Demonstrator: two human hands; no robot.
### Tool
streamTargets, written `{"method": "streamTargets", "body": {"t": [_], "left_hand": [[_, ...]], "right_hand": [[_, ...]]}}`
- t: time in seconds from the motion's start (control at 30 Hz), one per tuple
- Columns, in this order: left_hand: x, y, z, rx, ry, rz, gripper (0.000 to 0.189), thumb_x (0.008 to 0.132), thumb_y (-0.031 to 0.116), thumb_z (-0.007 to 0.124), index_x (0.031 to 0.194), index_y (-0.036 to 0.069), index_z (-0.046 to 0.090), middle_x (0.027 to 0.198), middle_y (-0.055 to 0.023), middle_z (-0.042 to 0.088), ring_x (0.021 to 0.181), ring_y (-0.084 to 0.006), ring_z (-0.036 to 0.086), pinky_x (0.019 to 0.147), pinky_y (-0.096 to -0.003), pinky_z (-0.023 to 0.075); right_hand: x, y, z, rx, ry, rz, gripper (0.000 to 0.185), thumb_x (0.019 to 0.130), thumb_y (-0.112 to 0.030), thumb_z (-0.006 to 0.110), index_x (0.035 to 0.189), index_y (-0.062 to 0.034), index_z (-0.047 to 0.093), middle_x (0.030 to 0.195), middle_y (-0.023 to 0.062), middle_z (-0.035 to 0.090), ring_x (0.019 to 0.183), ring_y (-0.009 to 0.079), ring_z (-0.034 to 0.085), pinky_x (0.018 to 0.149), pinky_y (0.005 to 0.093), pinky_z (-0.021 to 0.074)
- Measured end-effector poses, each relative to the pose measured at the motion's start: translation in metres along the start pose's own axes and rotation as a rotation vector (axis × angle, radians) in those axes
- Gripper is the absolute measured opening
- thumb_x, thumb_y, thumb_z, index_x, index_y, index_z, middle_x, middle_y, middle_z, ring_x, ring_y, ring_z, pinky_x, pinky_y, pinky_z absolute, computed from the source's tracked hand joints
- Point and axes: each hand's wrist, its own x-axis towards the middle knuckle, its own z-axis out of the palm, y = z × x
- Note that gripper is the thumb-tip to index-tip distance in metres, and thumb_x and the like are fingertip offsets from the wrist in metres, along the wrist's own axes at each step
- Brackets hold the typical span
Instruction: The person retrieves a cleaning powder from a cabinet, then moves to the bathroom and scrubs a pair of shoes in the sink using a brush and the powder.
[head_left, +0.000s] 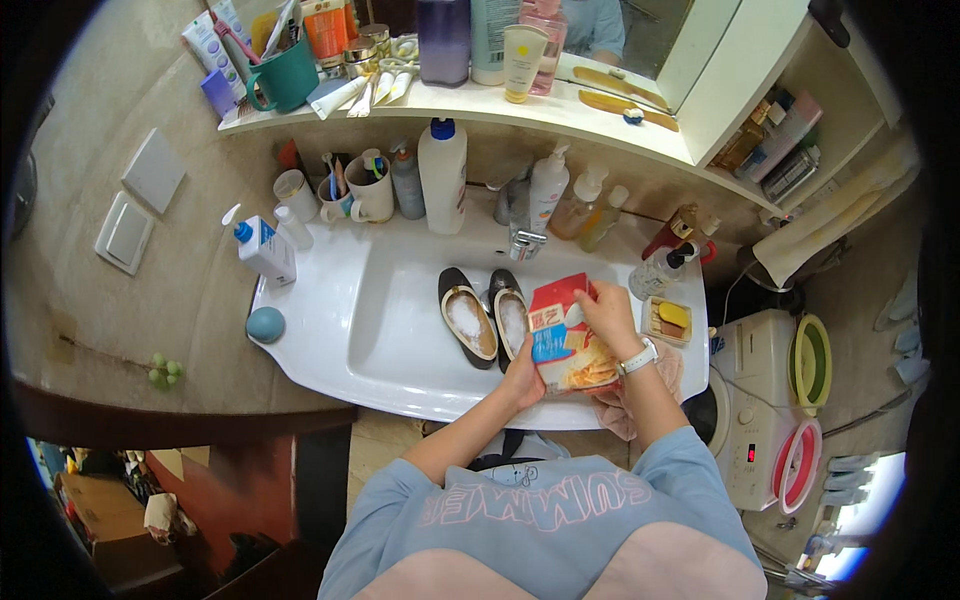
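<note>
A red, white and blue food packet, bearing writing and a picture of food, is held over the right part of the white washbasin. My left hand grips its lower left edge. At the upper right edge my right hand, with a white watch on the wrist, has its fingers on the packet; whether it holds anything else is unclear. Beside the packet, a dark slip-on shoe lies in the basin with white powder inside. Its pair, another dark shoe, also contains white powder and is partly hidden by the packet.
Behind the shoes rises the chrome faucet. Pump bottles and cups line the basin's back ledge. At right are a soap dish, a pink cloth and a washing machine. A crowded shelf overhangs the back.
</note>
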Motion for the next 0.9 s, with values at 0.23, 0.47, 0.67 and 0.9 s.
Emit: {"method": "streamTargets", "body": {"t": [0.23, 0.47, 0.67, 0.9], "left_hand": [[-0.004, -0.016, -0.006, 0.149, 0.294, -0.010, 0.045, 0.096, 0.044, 0.041, 0.122, 0.009, 0.050, 0.118, -0.0087, 0.059, 0.107, -0.0257, 0.059, 0.088, -0.0432, 0.0510], [-0.004, -0.020, -0.012, 0.131, 0.364, -0.031, 0.037, 0.094, 0.036, 0.051, 0.117, 0.007, 0.054, 0.115, -0.0076, 0.061, 0.096, -0.0232, 0.063, 0.080, -0.0364, 0.0533], [-0.016, -0.017, -0.021, 0.071, 0.380, -0.041, 0.030, 0.095, 0.029, 0.050, 0.114, 0.006, 0.057, 0.111, -0.0065, 0.064, 0.092, -0.0195, 0.065, 0.068, -0.0277, 0.0523], [-0.029, -0.013, -0.019, 0.124, 0.344, -0.017, 0.029, 0.094, 0.027, 0.051, 0.111, 0.005, 0.059, 0.105, -0.0059, 0.066, 0.091, -0.0174, 0.066, 0.066, -0.0249, 0.0534]], "right_hand": [[0.012, -0.010, 0.008, -0.255, -0.095, -0.095, 0.022, 0.081, -0.021, 0.062, 0.078, 0.0006, 0.063, 0.074, 0.0229, 0.062, 0.073, 0.0412, 0.060, 0.065, 0.0488, 0.0473], [0.013, -0.021, 0.006, -0.230, -0.151, -0.110, 0.022, 0.080, -0.021, 0.063, 0.078, 0.0007, 0.063, 0.074, 0.0223, 0.062, 0.072, 0.0414, 0.060, 0.066, 0.0483, 0.0474], [0.005, -0.043, 0.014, -0.163, -0.185, -0.189, 0.021, 0.080, -0.021, 0.063, 0.079, -0.0005, 0.064, 0.074, 0.0221, 0.062, 0.071, 0.0399, 0.060, 0.065, 0.0472, 0.0477], [0.004, -0.058, 0.014, -0.064, -0.149, -0.164, 0.023, 0.080, -0.024, 0.063, 0.075, -0.0008, 0.064, 0.069, 0.0213, 0.061, 0.068, 0.0395, 0.060, 0.062, 0.0470, 0.0475]]}}
